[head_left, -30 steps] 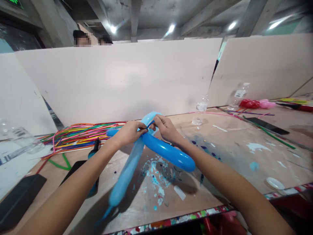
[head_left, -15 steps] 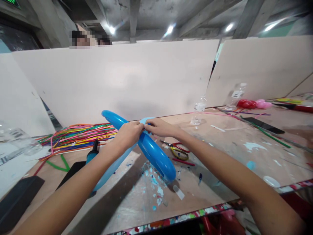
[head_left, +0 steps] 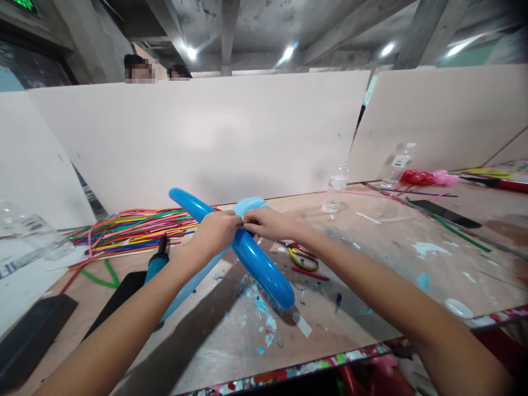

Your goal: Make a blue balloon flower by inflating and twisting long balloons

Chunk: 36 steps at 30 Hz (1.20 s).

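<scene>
Both my hands meet above the worktable, pinching the place where two long balloons cross. My left hand (head_left: 216, 234) is closed on the joint from the left. My right hand (head_left: 266, 223) is closed on it from the right. The dark blue balloon (head_left: 256, 261) runs from upper left down to lower right. A light blue balloon (head_left: 187, 286) slants down to the left under my left forearm, and its small bubble (head_left: 247, 206) shows above my fingers.
A pile of thin uninflated coloured balloons (head_left: 132, 228) lies at the back left beside a hand pump (head_left: 157, 264). Scissors (head_left: 301, 256) lie just right of my hands. Two water bottles (head_left: 336, 187) stand by the white partition (head_left: 206, 137). Phones lie at both sides.
The balloon pair has been turned: the dark blue one swung from pointing lower right to crossing steeply, its far end rising at the left. My hands stayed pinched at the joint.
</scene>
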{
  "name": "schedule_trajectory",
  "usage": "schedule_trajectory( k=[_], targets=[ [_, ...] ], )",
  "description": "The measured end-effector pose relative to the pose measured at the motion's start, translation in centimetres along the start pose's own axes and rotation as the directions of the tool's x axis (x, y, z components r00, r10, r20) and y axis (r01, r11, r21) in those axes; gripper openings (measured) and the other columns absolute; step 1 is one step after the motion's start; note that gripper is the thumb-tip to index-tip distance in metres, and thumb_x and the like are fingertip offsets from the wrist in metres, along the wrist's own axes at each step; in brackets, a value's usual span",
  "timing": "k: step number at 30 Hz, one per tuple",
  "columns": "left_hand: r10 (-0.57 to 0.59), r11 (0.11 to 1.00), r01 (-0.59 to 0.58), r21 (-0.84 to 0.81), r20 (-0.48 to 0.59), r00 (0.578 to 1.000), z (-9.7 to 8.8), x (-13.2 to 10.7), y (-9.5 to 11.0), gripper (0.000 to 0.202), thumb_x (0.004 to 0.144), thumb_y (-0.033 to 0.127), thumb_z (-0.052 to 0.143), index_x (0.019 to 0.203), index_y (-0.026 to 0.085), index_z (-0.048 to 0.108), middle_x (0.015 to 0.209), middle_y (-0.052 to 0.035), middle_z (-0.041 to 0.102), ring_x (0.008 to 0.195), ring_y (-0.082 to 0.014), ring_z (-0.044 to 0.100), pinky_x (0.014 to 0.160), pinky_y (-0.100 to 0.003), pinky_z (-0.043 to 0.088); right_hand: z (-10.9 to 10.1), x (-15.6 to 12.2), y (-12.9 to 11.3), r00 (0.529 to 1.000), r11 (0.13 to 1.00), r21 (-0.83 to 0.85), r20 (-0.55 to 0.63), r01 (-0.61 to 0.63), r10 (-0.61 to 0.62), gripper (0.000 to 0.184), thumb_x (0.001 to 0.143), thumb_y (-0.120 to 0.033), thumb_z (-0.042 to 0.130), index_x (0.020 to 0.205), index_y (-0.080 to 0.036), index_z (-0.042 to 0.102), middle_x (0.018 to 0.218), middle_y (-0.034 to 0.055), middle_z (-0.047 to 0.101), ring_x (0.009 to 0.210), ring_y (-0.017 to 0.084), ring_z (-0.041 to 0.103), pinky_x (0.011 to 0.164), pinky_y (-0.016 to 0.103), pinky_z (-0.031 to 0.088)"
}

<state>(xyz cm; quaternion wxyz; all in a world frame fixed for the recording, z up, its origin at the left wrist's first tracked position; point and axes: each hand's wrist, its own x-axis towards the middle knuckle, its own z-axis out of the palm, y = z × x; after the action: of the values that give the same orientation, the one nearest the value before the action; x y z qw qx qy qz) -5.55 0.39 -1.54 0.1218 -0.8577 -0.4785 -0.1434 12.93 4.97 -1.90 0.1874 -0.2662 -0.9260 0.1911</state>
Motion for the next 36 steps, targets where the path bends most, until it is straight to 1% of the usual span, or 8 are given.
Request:
schedule_trajectory(
  k=[6, 10, 15, 21, 26, 28, 34, 36],
  targets=[
    [-0.212, 0.941, 0.183, -0.284, -0.077, 0.974, -0.4, -0.1, -0.2, 0.021, 0.081, 0.015, 0.050, 0.085, 0.018, 0.071, 0.083, -0.0072, 0.072, 0.080, -0.0221, 0.066, 0.072, -0.031, 0.046, 1.5, -0.3, -0.6, 0.964, 0.991, -0.123, -0.254, 0.054, -0.084, 0.017, 0.088, -0.015, 0.043, 0.073, -0.017, 0.049, 0.066, -0.0015, 0.051, 0.060, 0.011, 0.045, 0.057, 0.025, 0.030],
    [-0.357, 0.687, 0.283, -0.670, 0.028, 0.934, 0.0, 0.1, -0.4, 0.015, 0.081, 0.022, 0.052, 0.083, 0.015, 0.066, 0.070, -0.0034, 0.067, 0.059, -0.0162, 0.062, 0.062, -0.027, 0.047, 3.0, -0.2, -1.0, 0.935, 0.963, -0.267, -0.329, 0.044, -0.134, 0.012, 0.091, -0.016, 0.043, 0.086, -0.017, 0.053, 0.082, 0.0047, 0.060, 0.074, 0.016, 0.051, 0.067, 0.028, 0.036],
    [-0.349, 0.507, 0.227, -0.832, 0.043, 0.936, 0.6, -0.4, -0.6, 0.016, 0.085, 0.031, 0.054, 0.082, 0.016, 0.057, 0.056, 0.0048, 0.050, 0.048, -0.0098, 0.045, 0.050, -0.022, 0.037, 2.4, 0.3, -1.4, 0.909, 0.901, -0.428, -0.348, 0.064, -0.230, 0.010, 0.087, -0.011, 0.045, 0.088, -0.017, 0.053, 0.086, 0.0071, 0.060, 0.080, 0.019, 0.050, 0.072, 0.030, 0.037],
    [-0.255, 0.500, 0.134, -0.855, 0.003, 0.967, -0.8, -1.1, -0.6, 0.028, 0.086, 0.035, 0.054, 0.067, 0.017, 0.048, 0.062, 0.0040, 0.040, 0.057, -0.0094, 0.037, 0.054, -0.022, 0.030, 0.1, -0.4, -1.7, 0.857, 0.916, -0.399, -0.454, 0.049, -0.244, 0.016, 0.089, -0.010, 0.042, 0.076, -0.019, 0.046, 0.074, 0.0035, 0.051, 0.073, 0.018, 0.045, 0.067, 0.029, 0.033],
    [-0.347, 0.053, 0.100, -0.994, 0.076, 0.935, -1.3, -0.2, 0.5, 0.027, 0.080, 0.040, 0.060, 0.069, 0.017, 0.053, 0.056, 0.0050, 0.034, 0.051, -0.0090, 0.030, 0.049, -0.023, 0.022, 0.3, -0.5, -2.2, 0.817, 0.935, -0.354, -0.533, 0.024, -0.223, 0.019, 0.092, -0.013, 0.041, 0.076, -0.019, 0.047, 0.076, 0.0049, 0.054, 0.078, 0.019, 0.047, 0.072, 0.030, 0.035],
    [-0.387, -0.030, 0.105, -0.994, 0.108, 0.916, -1.2, 0.3, 0.6, 0.026, 0.077, 0.040, 0.064, 0.072, 0.016, 0.057, 0.053, 0.0052, 0.034, 0.049, -0.0086, 0.029, 0.048, -0.023, 0.021, 0.5, -0.4, -2.3, 0.795, 0.951, -0.307, -0.570, 0.029, -0.208, 0.019, 0.093, -0.015, 0.041, 0.077, -0.019, 0.049, 0.077, 0.0050, 0.055, 0.079, 0.019, 0.048, 0.073, 0.030, 0.036],
    [-0.388, 0.064, 0.156, -0.986, 0.120, 0.914, -1.5, 0.3, 0.7, 0.024, 0.074, 0.035, 0.068, 0.080, 0.012, 0.066, 0.052, 0.0040, 0.040, 0.049, -0.0079, 0.035, 0.049, -0.022, 0.023, 0.3, -0.4, -2.5, 0.715, 0.984, -0.166, -0.680, 0.065, -0.162, 0.016, 0.095, -0.021, 0.040, 0.084, -0.019, 0.052, 0.083, 0.0052, 0.056, 0.081, 0.018, 0.053, 0.076, 0.030, 0.040],
    [-0.399, 0.043, 0.163, -0.986, 0.133, 0.907, -1.8, 0.3, 0.8, 0.022, 0.072, 0.032, 0.068, 0.081, 0.012, 0.067, 0.051, 0.0045, 0.040, 0.048, -0.0075, 0.033, 0.047, -0.022, 0.021, 0.3, -0.6, -2.4, 0.707, 0.988, -0.141, -0.693, 0.063, -0.144, 0.016, 0.095, -0.021, 0.040, 0.085, -0.019, 0.052, 0.083, 0.0050, 0.056, 0.081, 0.018, 0.053, 0.076, 0.030, 0.040]
  ],
)
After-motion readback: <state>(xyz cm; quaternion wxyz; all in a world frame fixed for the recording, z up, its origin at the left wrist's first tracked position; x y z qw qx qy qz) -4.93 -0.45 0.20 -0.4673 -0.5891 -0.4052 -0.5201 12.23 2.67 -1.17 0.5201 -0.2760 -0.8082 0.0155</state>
